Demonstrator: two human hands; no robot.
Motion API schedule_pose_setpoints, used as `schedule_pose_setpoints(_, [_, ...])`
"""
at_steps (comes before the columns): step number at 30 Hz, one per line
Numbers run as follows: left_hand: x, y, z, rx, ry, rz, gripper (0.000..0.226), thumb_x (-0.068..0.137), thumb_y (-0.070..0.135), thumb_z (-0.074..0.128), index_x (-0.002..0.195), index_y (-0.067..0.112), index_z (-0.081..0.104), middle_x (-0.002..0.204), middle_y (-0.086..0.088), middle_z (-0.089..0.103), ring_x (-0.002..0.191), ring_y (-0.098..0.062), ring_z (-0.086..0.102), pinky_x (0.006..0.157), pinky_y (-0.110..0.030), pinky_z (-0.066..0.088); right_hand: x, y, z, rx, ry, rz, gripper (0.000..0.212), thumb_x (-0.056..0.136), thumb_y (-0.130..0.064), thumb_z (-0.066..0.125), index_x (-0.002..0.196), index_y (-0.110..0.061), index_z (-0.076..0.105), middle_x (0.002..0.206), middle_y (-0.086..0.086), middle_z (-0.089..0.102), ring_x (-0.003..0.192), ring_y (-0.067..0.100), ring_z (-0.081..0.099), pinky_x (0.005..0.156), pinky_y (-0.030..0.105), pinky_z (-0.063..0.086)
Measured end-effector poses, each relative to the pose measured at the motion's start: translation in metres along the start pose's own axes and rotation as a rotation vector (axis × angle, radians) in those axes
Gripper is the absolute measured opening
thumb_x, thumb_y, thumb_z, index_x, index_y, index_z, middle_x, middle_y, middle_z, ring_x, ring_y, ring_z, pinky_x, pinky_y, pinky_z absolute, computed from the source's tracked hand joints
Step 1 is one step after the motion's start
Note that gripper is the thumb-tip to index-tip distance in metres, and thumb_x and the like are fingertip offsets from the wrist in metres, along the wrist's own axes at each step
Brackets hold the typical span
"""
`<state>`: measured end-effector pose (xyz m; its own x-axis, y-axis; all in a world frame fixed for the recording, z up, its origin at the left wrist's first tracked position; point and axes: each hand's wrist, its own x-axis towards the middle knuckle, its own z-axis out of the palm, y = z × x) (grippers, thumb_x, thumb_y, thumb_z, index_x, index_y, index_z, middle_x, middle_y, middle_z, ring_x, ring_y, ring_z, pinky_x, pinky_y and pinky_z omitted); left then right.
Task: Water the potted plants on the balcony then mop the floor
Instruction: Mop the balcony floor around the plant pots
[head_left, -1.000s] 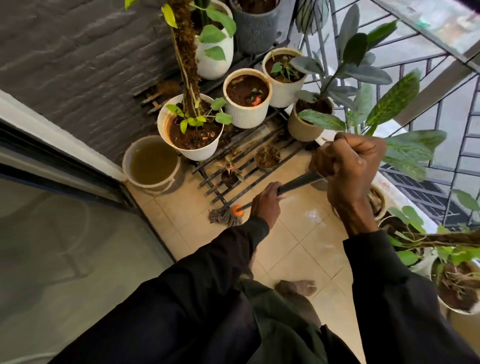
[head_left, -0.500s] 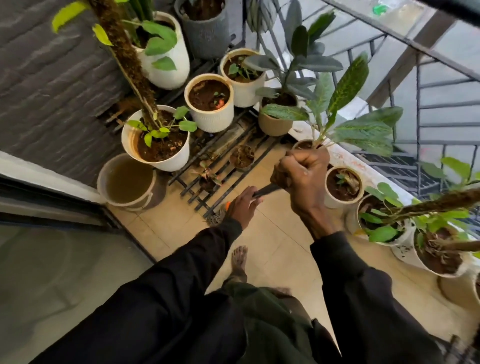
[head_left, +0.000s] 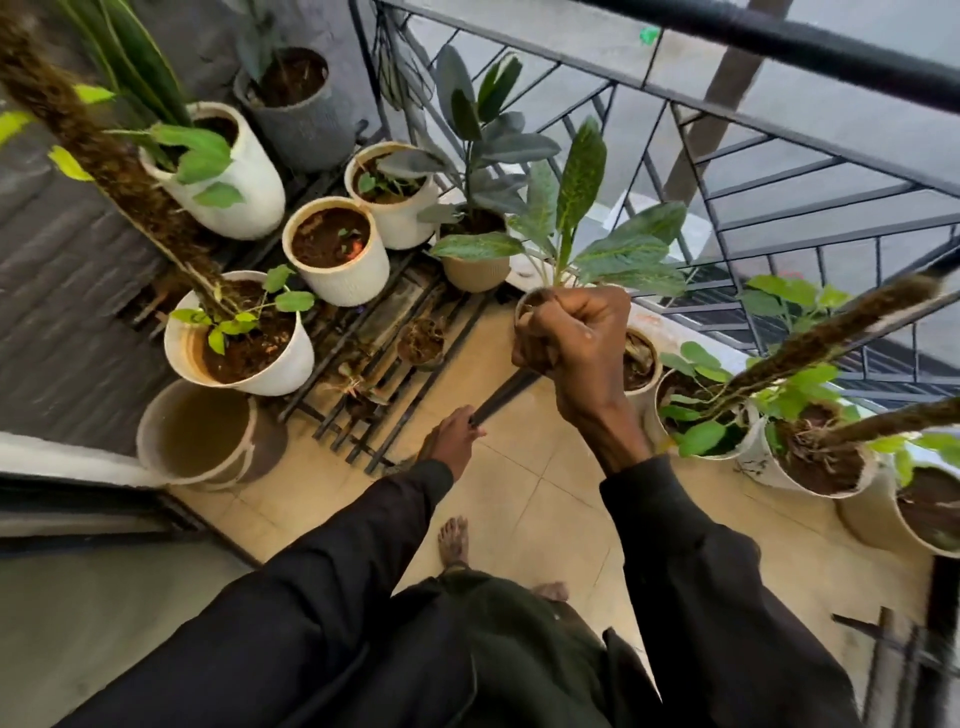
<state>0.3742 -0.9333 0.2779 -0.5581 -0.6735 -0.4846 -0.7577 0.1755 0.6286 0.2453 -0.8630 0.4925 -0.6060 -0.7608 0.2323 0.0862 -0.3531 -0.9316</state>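
Since a second ago: view swung right and upward, more railing and right-hand pots in sight; mop's orange collar and strings, visible then, now hidden behind the left hand.

- Thin dark mop handle (head_left: 503, 394): slants from upper right down to lower left, over the floor, just in front of the rack.
- Right-hand grip (head_left: 571, 338): fist wrapped tight round the handle's top end, knuckles up.
- Left-hand grip (head_left: 451, 435): fingers curled round the handle lower down, near the floor.
- Beige tiled floor (head_left: 519, 499): one bare foot (head_left: 454, 540) planted behind the left hand.
- Low black slatted metal rack (head_left: 415, 410): carries a white ribbed pot of bare soil (head_left: 340, 283) and a white pot with a leaning moss pole (head_left: 283, 371).
- White bucket of cloudy brownish water (head_left: 150, 441): on the floor, touching the moss-pole pot's lower left side.
- Black metal railing (head_left: 779, 156): behind the pots, along the far and right edges.
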Motion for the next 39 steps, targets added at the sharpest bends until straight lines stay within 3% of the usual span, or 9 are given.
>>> schedule_pose_setpoints(2, [0.000,0.006,0.004,0.035,0.011,0.033,0.028,0.106,0.005,0.051,0.131,-0.008,0.052,0.124,-0.022,0.058,0.123,-0.034,0.059,0.088,-0.029,0.041,-0.002,-0.004,-0.008,-0.014,0.004,-0.022,0.037,0.078,-0.004,0.056,0.047,-0.025,0.049,0.046,-0.003,0.041,0.039,0.021,0.034,0.042,0.035,0.038])
schedule_pose_setpoints(6, [0.001,0.014,0.012,0.121,0.060,0.078,0.011,0.102,-0.001,0.052,0.111,0.001,0.057,0.115,-0.016,0.069,0.110,-0.033,0.065,0.085,-0.042,0.050,-0.005,-0.011,-0.024,-0.003,0.021,-0.036,0.046,0.077,0.005,0.055,0.047,-0.030,0.052,0.045,-0.007,0.042,0.037,0.017,0.035,0.041,0.031,0.037])
schedule_pose_setpoints(11, [0.018,0.027,0.015,0.135,0.168,0.104,0.025,0.103,-0.003,0.046,0.123,0.005,0.058,0.123,-0.011,0.069,0.115,-0.028,0.064,0.079,-0.028,0.043,-0.005,-0.004,-0.037,-0.007,0.049,-0.058,0.046,0.076,0.014,0.051,0.046,-0.021,0.049,0.047,-0.016,0.041,0.037,0.014,0.033,0.040,0.030,0.035])
schedule_pose_setpoints(15, [0.050,0.035,0.008,0.076,0.151,0.093,0.028,0.102,-0.008,0.043,0.126,-0.001,0.056,0.127,-0.019,0.063,0.119,-0.034,0.061,0.095,-0.045,0.048,0.005,0.014,-0.037,-0.006,0.077,-0.060,0.054,0.078,0.012,0.051,0.049,-0.033,0.057,0.049,-0.021,0.046,0.037,0.010,0.038,0.046,0.027,0.041])
schedule_pose_setpoints(17, [0.064,0.029,0.004,0.139,0.100,0.122,0.027,0.100,-0.011,0.042,0.120,-0.001,0.057,0.125,-0.019,0.061,0.118,-0.034,0.059,0.095,-0.043,0.046,0.007,0.030,-0.035,-0.033,0.152,-0.032,0.046,0.077,0.003,0.054,0.047,-0.032,0.057,0.046,-0.017,0.044,0.037,0.013,0.037,0.048,0.030,0.041])
schedule_pose_setpoints(22, [0.083,-0.014,0.002,0.286,-0.029,0.087,0.021,0.104,0.000,0.042,0.118,0.007,0.056,0.121,-0.016,0.063,0.111,-0.035,0.062,0.087,-0.042,0.047,-0.005,0.080,-0.039,-0.063,0.318,0.135,0.051,0.080,0.008,0.049,0.046,-0.029,0.057,0.044,-0.014,0.045,0.037,0.012,0.040,0.052,0.026,0.042])
schedule_pose_setpoints(26, [0.075,-0.050,0.003,0.360,-0.137,0.036,0.030,0.105,0.002,0.040,0.133,0.007,0.051,0.130,-0.017,0.061,0.120,-0.033,0.060,0.098,-0.043,0.047,0.006,0.100,-0.032,-0.020,0.334,0.219,0.041,0.078,-0.001,0.050,0.046,-0.027,0.052,0.043,-0.009,0.043,0.037,0.013,0.041,0.054,0.024,0.043])
schedule_pose_setpoints(31, [0.091,-0.062,-0.009,0.340,-0.144,0.075,0.037,0.103,-0.006,0.035,0.135,0.005,0.050,0.134,-0.017,0.059,0.125,-0.032,0.059,0.103,-0.047,0.046,0.030,0.113,-0.017,-0.024,0.272,0.212,0.043,0.081,-0.001,0.049,0.048,-0.028,0.055,0.044,-0.011,0.045,0.037,0.014,0.043,0.054,0.025,0.044])
schedule_pose_setpoints(39, [0.148,-0.044,-0.032,0.476,-0.159,0.215,0.029,0.108,0.009,0.039,0.136,0.008,0.047,0.134,-0.010,0.058,0.121,-0.030,0.060,0.095,-0.043,0.050,0.065,0.113,-0.016,0.059,0.427,0.090,0.049,0.077,0.008,0.041,0.045,-0.027,0.050,0.039,-0.009,0.033,0.033,0.011,0.030,0.051,0.028,0.033])
